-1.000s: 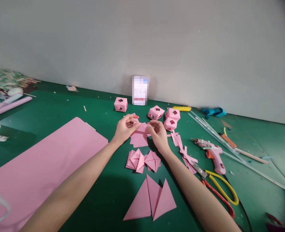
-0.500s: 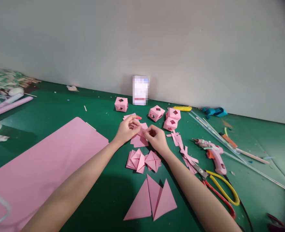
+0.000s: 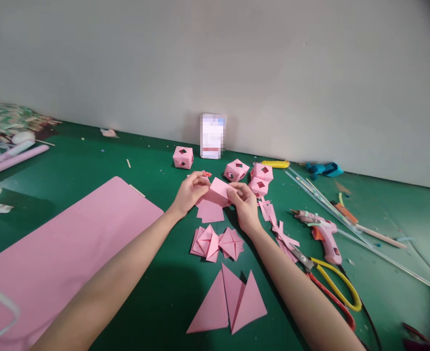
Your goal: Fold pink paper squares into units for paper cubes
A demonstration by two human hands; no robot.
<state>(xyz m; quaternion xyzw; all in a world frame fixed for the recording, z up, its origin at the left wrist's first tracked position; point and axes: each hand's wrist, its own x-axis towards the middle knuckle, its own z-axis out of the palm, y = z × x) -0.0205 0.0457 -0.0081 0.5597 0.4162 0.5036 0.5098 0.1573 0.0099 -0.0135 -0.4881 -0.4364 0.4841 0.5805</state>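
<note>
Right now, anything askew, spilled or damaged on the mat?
Nothing damaged. Offcut pink strips lie scattered beside the scissors, and small scraps dot the green mat. Both hands, left and right, hold a folded pink paper piece between them.

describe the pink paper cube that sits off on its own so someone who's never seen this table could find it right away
Start at the blurred white box standing against the grey wall. Just left of its base, on the green mat, sits the lone pink cube. The other three cubes cluster to the box's right; this one stands apart.
</note>
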